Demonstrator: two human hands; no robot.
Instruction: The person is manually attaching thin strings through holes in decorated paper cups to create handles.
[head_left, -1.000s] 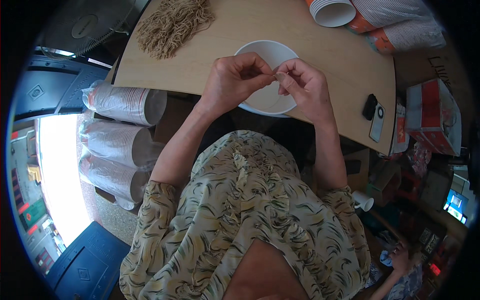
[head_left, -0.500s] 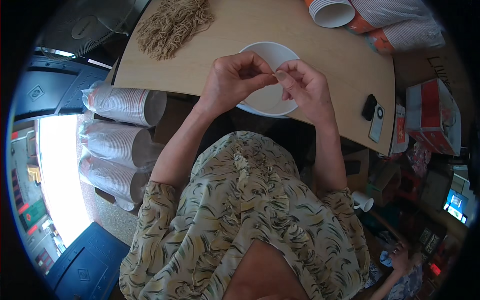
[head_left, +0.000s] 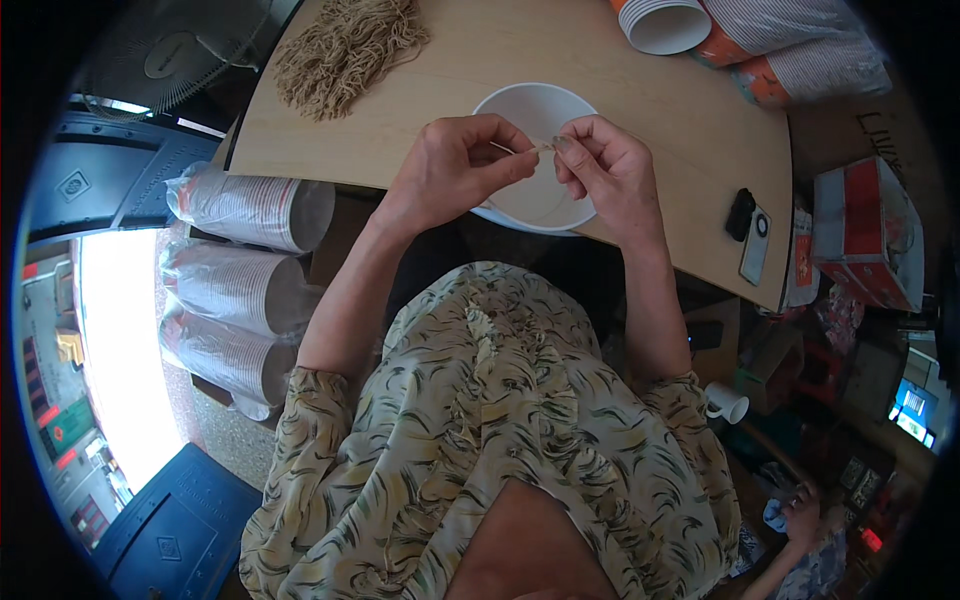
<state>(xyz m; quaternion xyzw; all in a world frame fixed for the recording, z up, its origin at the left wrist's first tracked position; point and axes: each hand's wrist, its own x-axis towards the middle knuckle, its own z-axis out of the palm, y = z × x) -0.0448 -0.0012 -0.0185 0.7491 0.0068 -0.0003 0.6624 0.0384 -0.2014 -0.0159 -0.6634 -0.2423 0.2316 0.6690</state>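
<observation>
Above a white paper bucket (head_left: pixel 536 97), my left hand (head_left: pixel 455 165) and my right hand (head_left: pixel 612 175) face each other, a small gap between their fingertips. Each pinches thumb against fingers on a thin, pale string (head_left: pixel 545 148) that spans the gap. A loose bit of it shows over the left fingers; the rest is hidden by the hands. The bucket stands at the near edge of the wooden table (head_left: pixel 470 60). At the table's far left lies a heap of tan strings (head_left: pixel 350 55).
Stacked paper buckets (head_left: pixel 790 60) lie at the far right of the table. A phone (head_left: pixel 755 245) and a black object (head_left: pixel 739 214) rest near its right edge. Bagged bucket stacks (head_left: pixel 235 290) and a fan (head_left: pixel 165 55) stand left. Another person's hand (head_left: pixel 800 515) shows lower right.
My fingertips have drawn slightly apart, the left hand shifting a little to the left, so the string now shows between them.
</observation>
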